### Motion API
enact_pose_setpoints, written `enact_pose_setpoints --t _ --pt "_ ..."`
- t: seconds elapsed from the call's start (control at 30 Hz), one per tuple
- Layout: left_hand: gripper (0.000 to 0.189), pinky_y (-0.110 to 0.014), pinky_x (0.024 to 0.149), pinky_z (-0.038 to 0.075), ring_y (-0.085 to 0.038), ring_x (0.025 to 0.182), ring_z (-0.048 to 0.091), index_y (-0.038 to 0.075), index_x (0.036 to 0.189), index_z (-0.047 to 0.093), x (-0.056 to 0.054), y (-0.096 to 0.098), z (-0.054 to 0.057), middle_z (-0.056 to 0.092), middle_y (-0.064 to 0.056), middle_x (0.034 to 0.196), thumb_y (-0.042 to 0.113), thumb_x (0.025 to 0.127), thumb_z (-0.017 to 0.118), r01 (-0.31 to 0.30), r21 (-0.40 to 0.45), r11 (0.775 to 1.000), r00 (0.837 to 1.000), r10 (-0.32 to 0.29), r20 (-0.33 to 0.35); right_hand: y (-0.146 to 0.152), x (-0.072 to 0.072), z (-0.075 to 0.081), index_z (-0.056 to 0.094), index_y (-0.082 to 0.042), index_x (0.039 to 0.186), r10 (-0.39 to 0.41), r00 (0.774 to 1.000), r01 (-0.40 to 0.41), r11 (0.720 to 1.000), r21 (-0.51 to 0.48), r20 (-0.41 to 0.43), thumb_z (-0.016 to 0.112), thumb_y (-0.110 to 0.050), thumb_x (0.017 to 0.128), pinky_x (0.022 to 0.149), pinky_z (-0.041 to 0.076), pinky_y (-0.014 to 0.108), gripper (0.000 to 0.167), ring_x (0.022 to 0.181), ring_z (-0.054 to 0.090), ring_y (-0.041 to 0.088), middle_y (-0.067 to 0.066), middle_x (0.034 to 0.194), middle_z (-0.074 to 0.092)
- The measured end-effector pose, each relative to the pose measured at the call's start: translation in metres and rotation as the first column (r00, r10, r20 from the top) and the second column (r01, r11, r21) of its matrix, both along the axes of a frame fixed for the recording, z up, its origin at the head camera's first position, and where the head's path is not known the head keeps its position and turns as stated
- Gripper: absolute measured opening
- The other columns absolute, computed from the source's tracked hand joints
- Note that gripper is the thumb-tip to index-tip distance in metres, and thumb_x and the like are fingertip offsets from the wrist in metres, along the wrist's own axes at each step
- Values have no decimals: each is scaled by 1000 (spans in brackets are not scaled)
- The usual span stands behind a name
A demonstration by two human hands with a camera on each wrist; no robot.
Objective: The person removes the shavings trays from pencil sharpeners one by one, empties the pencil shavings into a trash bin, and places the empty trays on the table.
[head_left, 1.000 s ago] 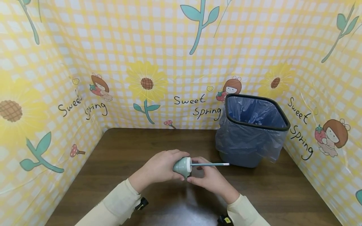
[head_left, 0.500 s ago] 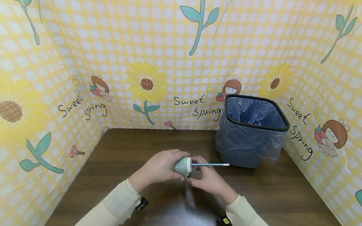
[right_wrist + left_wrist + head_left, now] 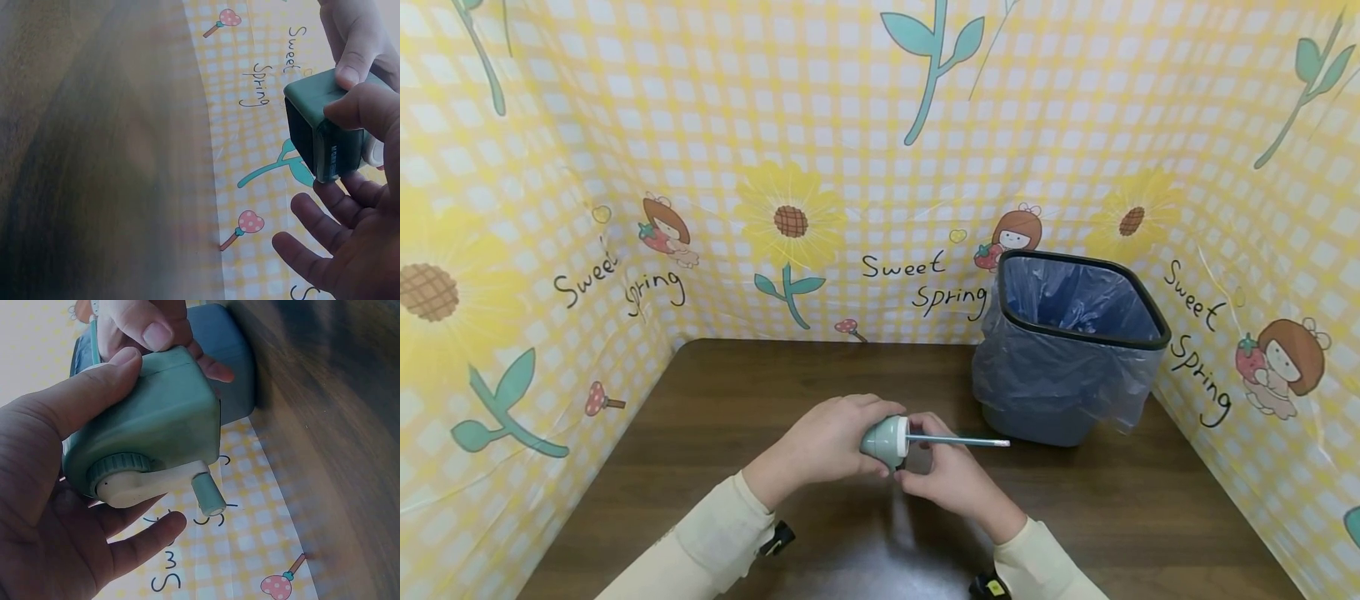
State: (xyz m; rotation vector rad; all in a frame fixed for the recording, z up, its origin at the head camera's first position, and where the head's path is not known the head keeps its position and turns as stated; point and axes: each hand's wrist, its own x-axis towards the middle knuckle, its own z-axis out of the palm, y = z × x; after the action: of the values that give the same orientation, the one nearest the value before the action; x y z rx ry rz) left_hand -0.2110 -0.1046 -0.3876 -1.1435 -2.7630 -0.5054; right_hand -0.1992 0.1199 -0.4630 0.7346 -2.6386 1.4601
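Observation:
My left hand [image 3: 823, 442] grips a green crank pencil sharpener [image 3: 882, 442] above the table. A blue-green pencil [image 3: 962, 439] sticks out of its white front toward the right. In the left wrist view the cream crank [image 3: 150, 484] with its green knob faces out at the back, and no finger turns it. My right hand [image 3: 958, 479] pinches the sharpener at its drawer end between thumb and index finger. The other right fingers spread loosely in the right wrist view. A dark see-through shavings drawer [image 3: 337, 150] shows there, seated in the body as far as I can see.
A grey-blue waste bin [image 3: 1037, 421] with a black rim and a clear liner bag stands at the back right. The brown wooden table [image 3: 775, 375] is walled by yellow checked cloth [image 3: 880, 192] behind and at both sides.
The right hand has shifted very slightly leftward, and the pencil's free end tips down a little. Both hands keep their hold on the sharpener.

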Motion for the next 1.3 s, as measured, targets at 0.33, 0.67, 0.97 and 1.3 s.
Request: enact_pose_setpoints --t 0.33,0.67,0.97,1.3 --pt "77 -32 82 53 -10 98 64 24 139 59 -1 2 -1 67 8 126 41 73 93 -5 -5 1000 1000 5 3 -3 0 1 53 -18 131 -30 999 30 1000 8 43 80 -14 79 103 49 52 59 116 57 12 -6 127 55" --pt "77 -31 82 53 -8 99 64 26 140 60 -3 1 -4 67 9 126 42 72 93 -1 5 1000 1000 1 -5 -5 2 2 52 -17 133 -47 996 44 998 32 70 79 -15 79 105 48 51 60 117 57 14 -5 129 54" --pt "78 -30 82 54 -8 99 64 23 140 61 -4 0 -3 68 9 124 41 71 94 13 14 1000 1000 -12 -19 -7 2 4 52 -16 132 -57 997 56 998 30 49 80 -16 79 103 49 52 60 115 57 14 -4 128 56" --pt "79 -29 81 53 -6 99 64 25 140 61 -4 0 -1 68 9 124 41 70 94 14 12 1000 1000 -14 -12 -6 2 5 51 -15 135 -56 996 54 998 40 63 79 -16 79 103 49 51 62 115 58 14 -3 130 55"
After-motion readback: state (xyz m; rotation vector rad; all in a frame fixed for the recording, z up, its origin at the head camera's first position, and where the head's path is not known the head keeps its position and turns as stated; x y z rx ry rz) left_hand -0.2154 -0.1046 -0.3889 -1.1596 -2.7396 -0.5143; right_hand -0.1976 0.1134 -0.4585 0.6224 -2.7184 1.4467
